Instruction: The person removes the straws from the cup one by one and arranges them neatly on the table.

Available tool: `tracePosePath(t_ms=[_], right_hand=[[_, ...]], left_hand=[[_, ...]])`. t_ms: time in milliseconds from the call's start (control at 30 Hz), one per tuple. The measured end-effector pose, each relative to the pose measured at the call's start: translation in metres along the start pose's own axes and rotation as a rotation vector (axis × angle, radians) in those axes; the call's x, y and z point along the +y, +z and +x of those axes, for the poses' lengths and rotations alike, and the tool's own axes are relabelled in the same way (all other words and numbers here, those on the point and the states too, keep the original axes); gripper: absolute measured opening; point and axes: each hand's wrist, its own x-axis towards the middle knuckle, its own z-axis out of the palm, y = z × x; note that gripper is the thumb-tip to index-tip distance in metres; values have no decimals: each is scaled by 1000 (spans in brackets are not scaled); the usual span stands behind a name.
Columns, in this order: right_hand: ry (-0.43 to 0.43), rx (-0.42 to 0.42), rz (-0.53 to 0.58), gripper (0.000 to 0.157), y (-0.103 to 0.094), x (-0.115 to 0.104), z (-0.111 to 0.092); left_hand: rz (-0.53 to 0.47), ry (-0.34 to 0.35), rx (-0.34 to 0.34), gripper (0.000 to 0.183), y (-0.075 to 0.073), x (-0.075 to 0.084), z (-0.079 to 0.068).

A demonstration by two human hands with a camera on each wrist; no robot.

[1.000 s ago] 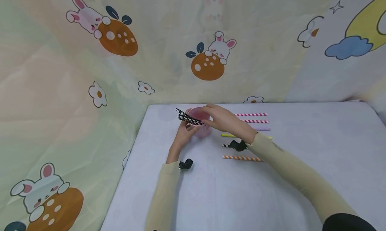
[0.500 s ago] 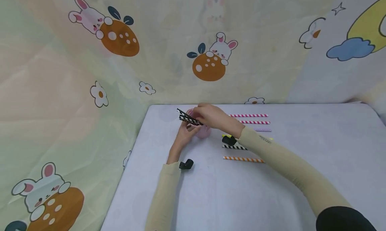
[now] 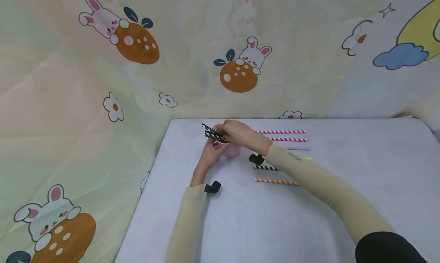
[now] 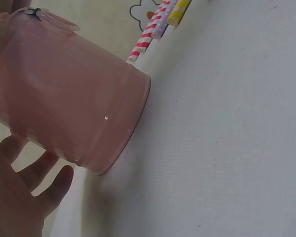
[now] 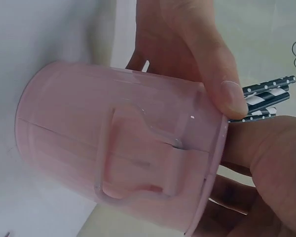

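Note:
My left hand (image 3: 210, 153) grips a translucent pink jar (image 3: 232, 151), its thumb lying along the rim in the right wrist view. That same view shows a wire clasp on the side of the jar (image 5: 113, 148). Several black straws with white dots and stripes (image 3: 214, 135) lean out of its mouth toward the left. My right hand (image 3: 238, 135) is over the mouth, close beside these straws (image 5: 266, 101). Its fingertips are hidden at the opening, so whether they pinch anything is unclear. The jar (image 4: 69, 94) looks tilted in the left wrist view.
Right of the jar, paper straws lie in rows on the white table (image 3: 261, 221): two red-striped straws (image 3: 283, 132), a purple one (image 3: 298, 148), a yellow one (image 3: 308, 158), a black-striped one (image 3: 266, 167) and an orange-striped one (image 3: 276, 181). A printed curtain (image 3: 192, 57) hangs behind.
My right hand has shifted left over the jar's mouth, covering the opening that showed a second ago. The left hand and the black straws stay nearly in place.

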Motion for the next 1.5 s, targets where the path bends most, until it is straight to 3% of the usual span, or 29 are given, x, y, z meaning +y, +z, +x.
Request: tracePosePath(t_ms=[133, 500, 733, 1000, 1300, 1500], right_hand=[[-8, 5, -3, 12, 3, 0, 1], [2, 1, -5, 12, 2, 0, 0], [1, 8, 4, 11, 1, 0, -2], [0, 24, -1, 13, 1, -1, -4], [12, 66, -28, 19, -14, -7, -13], [-35, 124, 47, 19, -28, -11, -20]], left_hand=[[27, -7, 28, 79, 2, -14, 4], [51, -11, 43, 78, 3, -11, 3], [23, -32, -33, 81, -3, 30, -7], [32, -12, -33, 79, -2, 30, -7], [21, -61, -41, 79, -2, 30, -9], [10, -88, -28, 79, -2, 28, -9]])
